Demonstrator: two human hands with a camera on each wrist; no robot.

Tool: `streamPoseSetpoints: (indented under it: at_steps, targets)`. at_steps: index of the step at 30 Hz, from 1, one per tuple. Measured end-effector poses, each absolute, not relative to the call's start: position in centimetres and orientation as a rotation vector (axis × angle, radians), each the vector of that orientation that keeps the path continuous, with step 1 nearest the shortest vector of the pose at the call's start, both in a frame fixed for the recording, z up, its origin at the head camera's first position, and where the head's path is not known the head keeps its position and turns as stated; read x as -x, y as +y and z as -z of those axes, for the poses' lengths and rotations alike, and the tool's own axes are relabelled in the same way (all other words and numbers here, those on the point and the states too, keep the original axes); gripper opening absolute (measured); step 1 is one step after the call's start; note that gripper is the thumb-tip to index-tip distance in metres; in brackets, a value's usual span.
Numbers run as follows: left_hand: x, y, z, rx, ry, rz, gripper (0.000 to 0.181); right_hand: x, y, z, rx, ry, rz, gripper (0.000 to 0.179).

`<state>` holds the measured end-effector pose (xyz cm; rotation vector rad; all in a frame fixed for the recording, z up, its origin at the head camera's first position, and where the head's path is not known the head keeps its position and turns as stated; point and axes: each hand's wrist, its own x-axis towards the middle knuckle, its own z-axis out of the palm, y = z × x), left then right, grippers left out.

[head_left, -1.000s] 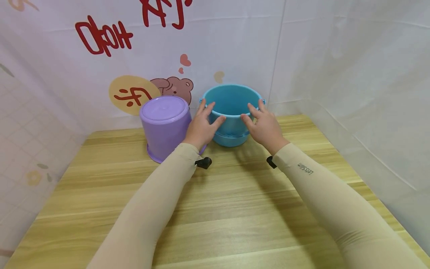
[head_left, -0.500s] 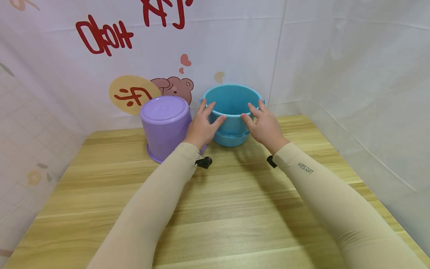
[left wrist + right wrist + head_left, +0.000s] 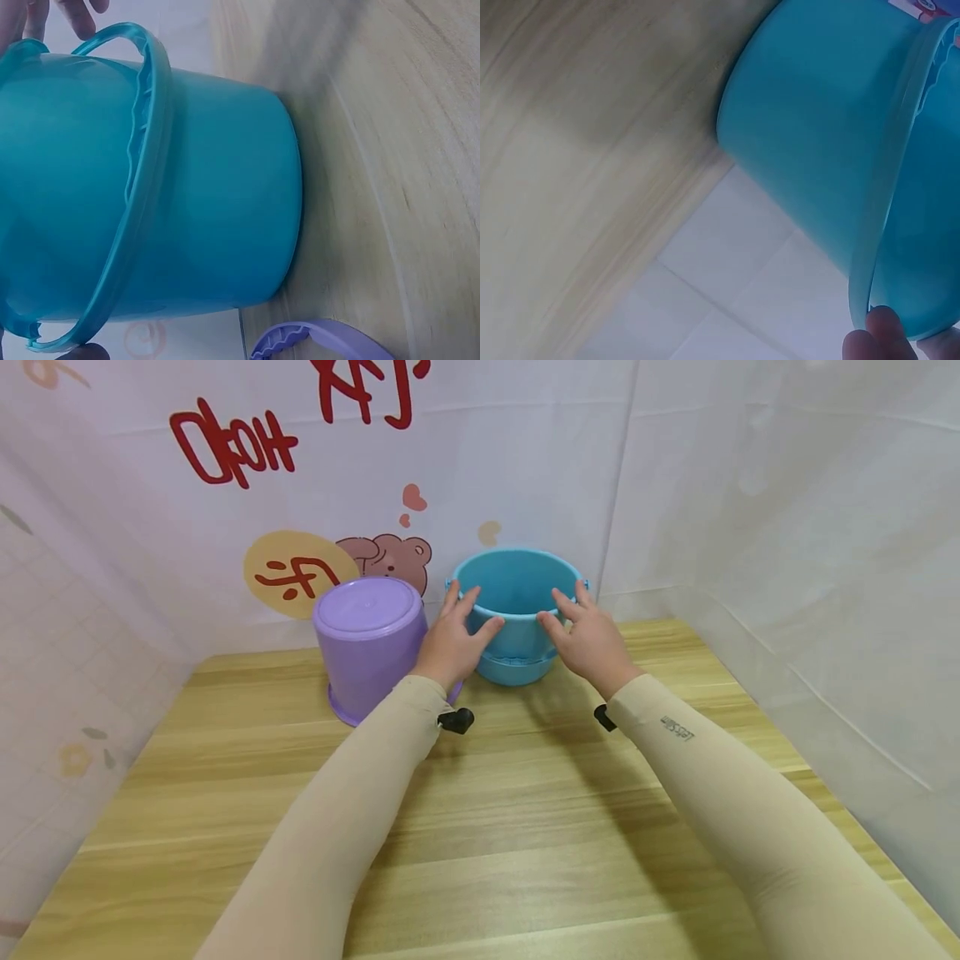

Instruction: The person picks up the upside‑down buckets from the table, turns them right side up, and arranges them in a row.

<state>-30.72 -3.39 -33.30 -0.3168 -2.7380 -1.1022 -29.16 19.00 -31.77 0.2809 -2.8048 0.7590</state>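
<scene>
A blue bucket (image 3: pixel 517 639) stands upright on the table, its handle (image 3: pixel 154 97) hanging down in front. My left hand (image 3: pixel 448 643) touches the left side of its rim with spread, fairly straight fingers, the thumb towards the front. At the right side my right hand (image 3: pixel 596 643) touches the rim in the same spread way. Some fingertips (image 3: pixel 885 322) lie close to the end of the handle in the right wrist view. The bucket's base touches the table. Left of it, a purple bucket (image 3: pixel 371 652) stands upside down, partly hidden by my left hand and forearm.
Both buckets are at the back of the wood-grain table (image 3: pixel 480 852). A white printed backdrop (image 3: pixel 540 460) rises behind them, and a pale sheet (image 3: pixel 825 610) hangs along the right. Part of the purple bucket's handle (image 3: pixel 322 334) shows in the left wrist view.
Almost nothing differs. The whole head view has shifted very slightly, and both hands keep their places at the blue bucket's rim.
</scene>
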Motion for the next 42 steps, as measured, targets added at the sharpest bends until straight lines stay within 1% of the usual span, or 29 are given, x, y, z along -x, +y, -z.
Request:
streamPoseSetpoints:
  at_steps: [7, 11, 13, 17, 20, 24, 29, 36, 42]
  targets:
    - [30.2, -4.2, 33.9, 0.364, -2.769, 1.06, 0.078, 29.3, 18.6, 32.6, -0.303, -2.784, -0.75, 0.068]
    - [28.5, -4.8, 34.0, 0.466, -2.766, 0.997, 0.085, 28.5, 18.5, 33.1, -0.324, -2.699, -0.727, 0.071]
    - [27.2, -5.3, 33.8, 0.557, -2.75, 0.941, 0.086, 27.8, 18.3, 33.4, -0.392, -2.618, -0.653, 0.074]
    - [24.8, -7.4, 33.9, 0.779, -2.705, 0.749, 0.084, 25.9, 16.8, 33.8, -0.615, -2.425, -0.454, 0.074]
    - [23.2, -9.5, 34.3, 0.855, -2.676, 0.606, 0.081, 24.5, 15.2, 34.1, -0.757, -2.351, -0.4, 0.075]
    - [21.8, -12.4, 34.8, 0.836, -2.658, 0.479, 0.077, 23.4, 13.1, 34.3, -0.853, -2.393, -0.383, 0.076]
    - [20.6, -15.2, 35.2, 0.82, -2.657, 0.351, 0.078, 22.7, 11.0, 34.5, -0.921, -2.493, -0.365, 0.078]
    - [19.3, -18.0, 36.2, 0.772, -2.738, 0.242, 0.083, 22.5, 8.4, 35.3, -0.979, -2.638, -0.3, 0.086]
    - [18.7, -20.0, 36.8, 0.7, -2.875, 0.192, 0.092, 22.8, 6.7, 36.2, -1.005, -2.764, -0.216, 0.087]
